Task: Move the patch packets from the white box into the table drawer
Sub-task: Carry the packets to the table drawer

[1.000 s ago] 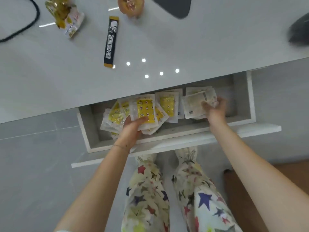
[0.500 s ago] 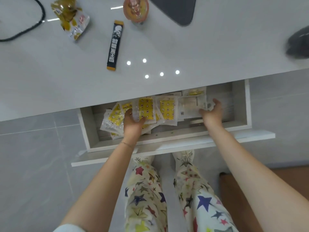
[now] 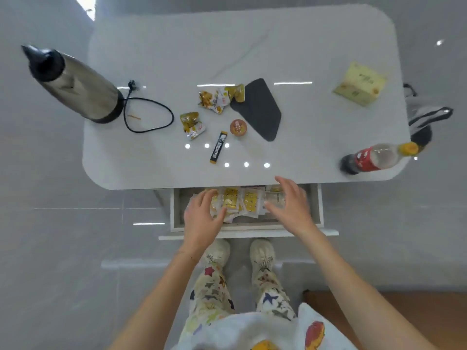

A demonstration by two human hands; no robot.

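patch packets lie fanned across the open table drawer, yellow faces up, just below the front edge of the white tabletop. left hand, fingers loose and holding nothing, covers the row's left end; right hand, fingers spread and empty, is over its right end. steel kettle, cola bottle and snack wrappers sit on top.

white table with rounded corners: steel kettle and black cord at left, snack wrappers, dark mat, small round tub and black stick sachet mid-table, yellow box far right, cola bottle at near right edge. its open drawer holds patch packets.
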